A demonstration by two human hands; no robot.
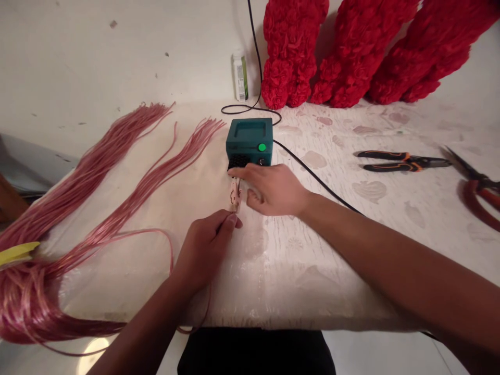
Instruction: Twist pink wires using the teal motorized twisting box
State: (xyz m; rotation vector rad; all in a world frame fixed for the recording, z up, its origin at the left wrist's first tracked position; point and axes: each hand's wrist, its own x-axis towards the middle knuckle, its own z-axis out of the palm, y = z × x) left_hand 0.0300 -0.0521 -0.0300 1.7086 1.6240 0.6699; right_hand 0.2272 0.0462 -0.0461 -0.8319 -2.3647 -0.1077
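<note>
A small teal box-shaped device (249, 131) with a green button (262, 147) and a black front part sits ahead of both hands. From its front, a narrow pale pinkish piece (235, 195) points toward me. My left hand (207, 245) is closed in a pinch at the near end of this piece; a thin pink cord (171, 250) loops past that wrist and seems to run to the fingers, which hide its end. My right hand (273, 188) reaches in from the right, index finger stretched out and touching the device's black front, thumb apart beside the pale piece.
Bundles of pink cords (105, 166) lie at left, near a yellow strip (19, 253). Black-and-orange pliers (402, 160) and red-handled cutters (478, 190) lie at right. Behind stand red flower-covered shapes (295, 47), a white-green bottle (240, 77) and a black cable (312, 169).
</note>
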